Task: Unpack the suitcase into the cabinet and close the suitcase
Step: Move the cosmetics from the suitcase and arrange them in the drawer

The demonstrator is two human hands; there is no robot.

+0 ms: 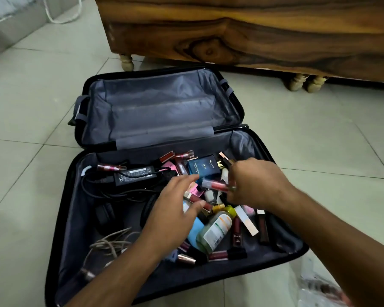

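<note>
A black suitcase (69,196) lies open on the tiled floor, its far half bare grey lining. The near half holds a pile of cosmetics: lip gloss tubes, a blue perfume box (203,167), a pale green bottle (215,231), plus a black power adapter (134,175) with cables. My right hand (255,182) is over the pile, shut on a red lip gloss tube (215,185) and some other small tubes. My left hand (175,204) hovers over the cosmetics with fingers spread, holding nothing.
A wooden cabinet (253,29) on turned legs stands just behind the suitcase. A beige cable (111,244) lies coiled in the near left of the case. A clear plastic bag (319,286) sits on the floor at the lower right.
</note>
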